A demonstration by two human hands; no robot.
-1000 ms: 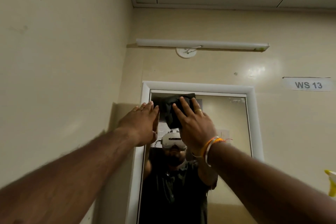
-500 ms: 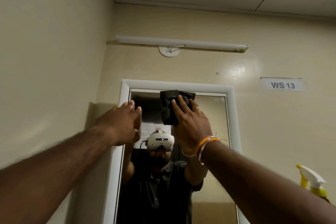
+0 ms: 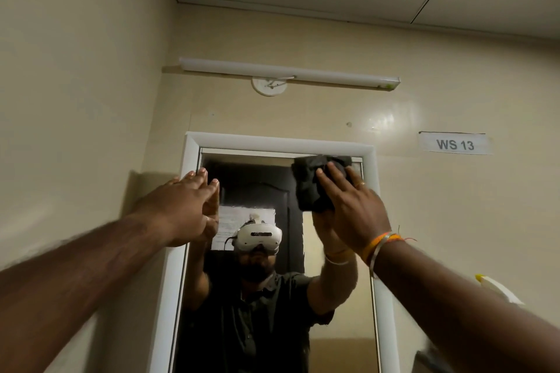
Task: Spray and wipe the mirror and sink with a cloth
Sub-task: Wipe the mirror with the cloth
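Two hands, one cloth, one mirror, one tube light.

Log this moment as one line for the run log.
step: wiping mirror top right | right hand: presses black cloth flat on glass | left hand: open, at left frame | sink: not in view

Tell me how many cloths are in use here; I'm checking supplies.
1: a dark cloth under the right hand, pressed to the mirror at its top right corner. Others may lie out of view.
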